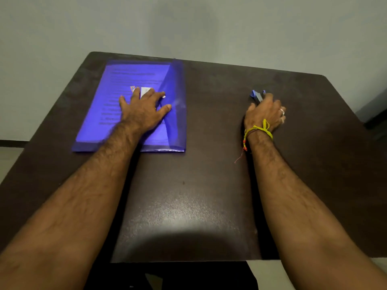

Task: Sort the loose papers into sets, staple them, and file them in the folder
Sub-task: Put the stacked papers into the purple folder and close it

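Plain office-like room: dark desk (188, 206), blue folder (129, 80), bare grey wall (188, 24)

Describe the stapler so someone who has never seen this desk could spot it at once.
Start from the dark brown table. On its right half, far from the blue folder on the left, the right hand, with yellow thread at its wrist, curls over the stapler. It is the only small blue-and-grey thing there, poking out beyond the fingertips.

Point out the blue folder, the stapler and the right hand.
blue folder (92, 114): head view, on its front cover left of the hand.
stapler (257, 95): head view, on its blue far end.
right hand (265, 116): head view, on its back.
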